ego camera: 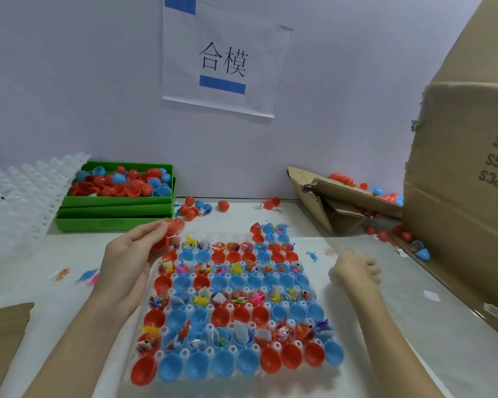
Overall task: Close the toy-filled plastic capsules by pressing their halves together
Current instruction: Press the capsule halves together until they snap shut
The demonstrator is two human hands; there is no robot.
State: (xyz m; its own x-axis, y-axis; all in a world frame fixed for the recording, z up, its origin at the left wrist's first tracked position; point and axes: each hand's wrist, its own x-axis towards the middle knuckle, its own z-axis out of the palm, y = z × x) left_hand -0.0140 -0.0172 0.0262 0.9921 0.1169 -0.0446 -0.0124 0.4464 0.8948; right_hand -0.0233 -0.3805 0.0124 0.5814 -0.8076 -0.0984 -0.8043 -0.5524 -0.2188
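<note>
Capsules [236,311], red and blue halves, fill a clear plastic tray [332,320] on the white table [385,334], rows of empty cups alternating with rows stuffed with small toys and paper slips. The left hand [133,262] hovers over the tray's far left corner, fingers curled around a red capsule [170,234] whose two halves sit hinged open against the fingertips. The right hand [354,270] hangs just off the tray's right edge, blurred, fingers loosely curled with nothing in them. Behind the left hand stand stacked green bins [112,209] heaped with loose red and blue shells. A torn cardboard box [466,196] leans at the right, with more capsules spilled beside it.
</note>
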